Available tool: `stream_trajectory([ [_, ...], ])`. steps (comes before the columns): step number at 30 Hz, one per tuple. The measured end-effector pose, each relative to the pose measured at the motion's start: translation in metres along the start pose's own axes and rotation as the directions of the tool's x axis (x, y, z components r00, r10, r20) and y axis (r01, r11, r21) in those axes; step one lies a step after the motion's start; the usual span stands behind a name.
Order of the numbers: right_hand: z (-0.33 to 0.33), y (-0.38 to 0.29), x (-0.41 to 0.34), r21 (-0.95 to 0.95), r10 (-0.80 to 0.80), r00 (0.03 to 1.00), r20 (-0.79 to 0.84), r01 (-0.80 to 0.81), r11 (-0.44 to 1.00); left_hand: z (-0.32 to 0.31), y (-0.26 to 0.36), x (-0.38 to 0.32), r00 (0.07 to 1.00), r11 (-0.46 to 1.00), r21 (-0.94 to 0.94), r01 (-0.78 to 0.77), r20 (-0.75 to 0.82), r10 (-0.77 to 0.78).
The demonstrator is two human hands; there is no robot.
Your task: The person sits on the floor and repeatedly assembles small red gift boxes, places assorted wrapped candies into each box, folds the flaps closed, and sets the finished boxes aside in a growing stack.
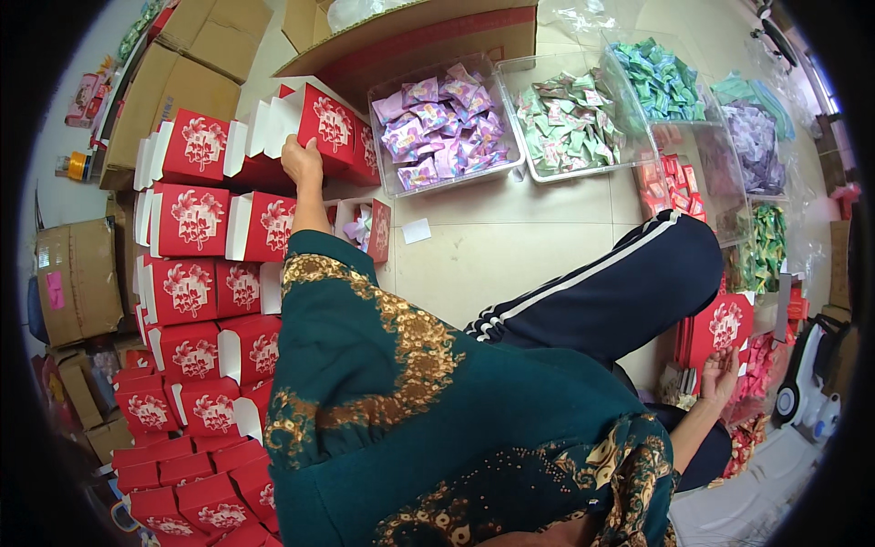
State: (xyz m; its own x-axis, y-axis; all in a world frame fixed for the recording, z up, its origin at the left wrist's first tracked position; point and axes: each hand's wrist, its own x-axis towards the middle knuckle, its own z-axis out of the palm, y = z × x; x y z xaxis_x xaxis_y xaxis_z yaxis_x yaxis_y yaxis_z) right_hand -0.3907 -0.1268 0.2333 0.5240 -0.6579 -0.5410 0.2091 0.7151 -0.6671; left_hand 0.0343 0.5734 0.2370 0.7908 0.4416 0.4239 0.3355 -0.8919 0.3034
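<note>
My left hand (303,161) grips the near edge of a red gift box (333,123) with a white flap and a printed floral design. That box sits at the far end of rows of similar red boxes (195,219). Below my left wrist, another red box (380,229) stands with its top uncovered and wrapped pieces inside. Over on the right, my right hand (719,376) is palm up with loosely bent fingers and nothing seen in it. Its fingertips are at the lower edge of a stack of flat red cartons (718,321); contact cannot be told.
Clear plastic bins hold purple packets (444,126), pale green packets (571,126) and teal packets (660,78). Red packets (677,184) and pink packets (755,372) lie further right. A large cardboard carton (424,51) stands behind. A white paper slip (416,231) lies on the tiles.
</note>
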Motion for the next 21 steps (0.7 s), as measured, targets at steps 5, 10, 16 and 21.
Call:
stream_trajectory([
  [5, 0.004, 0.0, -0.005, -0.022, -0.02, 0.997, -0.077, 0.018, 1.0, -0.002, 0.002, 0.001, 0.987, 0.991, 0.044, 0.127, 0.092, -0.131],
  [10, 0.005, -0.007, -0.006, 0.003, -0.029, 0.999, -0.032, 0.029, 1.0, -0.018, 0.016, -0.011, 0.972, 0.971, 0.042, 0.236, 0.008, -0.236],
  [16, -0.004, -0.027, 0.007, 0.027, -0.145, 0.986, 0.085, 0.143, 0.989, -0.022, 0.101, -0.084, 0.985, 0.854, -0.506, -0.121, -0.17, 0.039],
  [21, -0.022, -0.053, 0.012, 0.112, -0.155, 0.986, 0.066, 0.147, 0.983, -0.066, 0.257, -0.189, 0.898, 0.381, -0.924, 0.034, 0.195, 0.394],
])
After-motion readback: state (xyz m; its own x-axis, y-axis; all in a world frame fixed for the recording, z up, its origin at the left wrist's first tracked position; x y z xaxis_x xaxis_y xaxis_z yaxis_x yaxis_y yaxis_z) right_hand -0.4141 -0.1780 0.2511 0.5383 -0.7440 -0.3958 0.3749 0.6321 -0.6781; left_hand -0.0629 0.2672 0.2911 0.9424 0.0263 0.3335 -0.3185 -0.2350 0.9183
